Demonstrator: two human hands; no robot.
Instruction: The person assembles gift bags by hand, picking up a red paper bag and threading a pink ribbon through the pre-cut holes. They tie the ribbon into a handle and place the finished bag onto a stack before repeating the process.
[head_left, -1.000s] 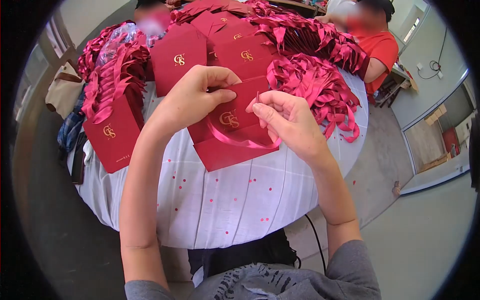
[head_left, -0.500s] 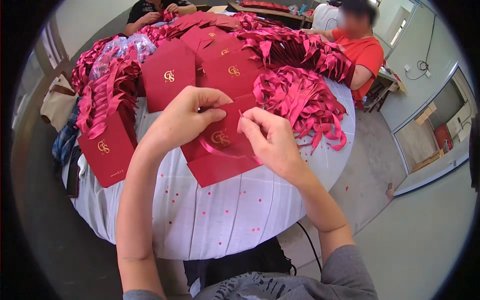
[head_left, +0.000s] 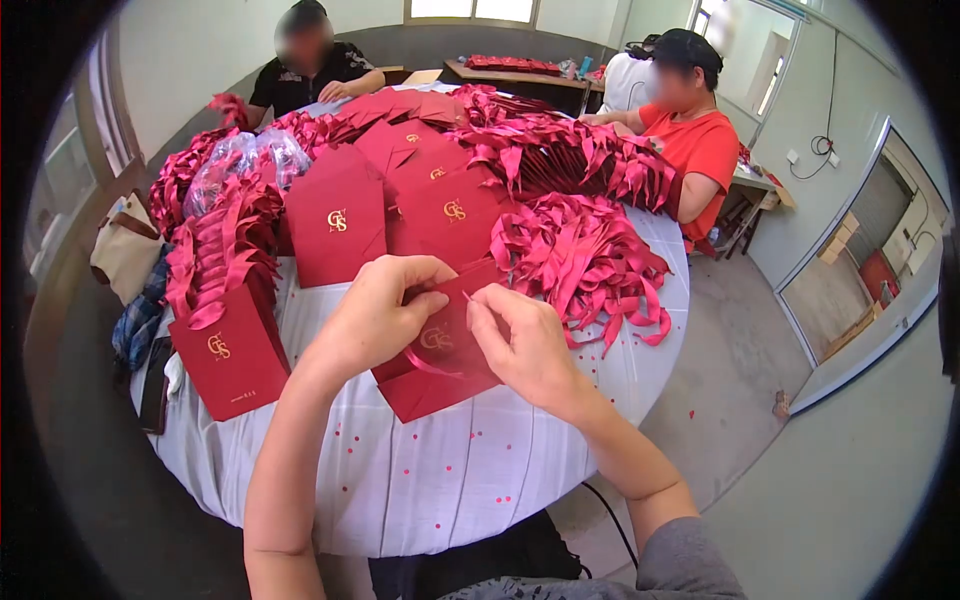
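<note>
A dark red paper bag (head_left: pixel 432 396) with a gold monogram sits in front of me on the cloth-covered table. My left hand (head_left: pixel 385 312) is closed at its upper edge, thumb and fingers pinching the paper near the top. At the right of that edge, my right hand (head_left: pixel 525 345) pinches the tip of a red ribbon. A loose length of this ribbon (head_left: pixel 430 368) curves across the bag's front. The rest of the ribbon is partly hidden behind the fingers.
Finished-looking bags with ribbon handles (head_left: pixel 228 355) stand at the left. A heap of loose ribbons (head_left: pixel 590 265) lies at the right, flat bags (head_left: pixel 340 215) behind. Red dots speckle the white tablecloth (head_left: pixel 400 510). Two people sit across the table, one in red (head_left: pixel 700 150).
My view has tilted up, so the table appears lower. The loose ribbon across the bag looks shorter. At the back left, a person's hand has moved aside with something red.
</note>
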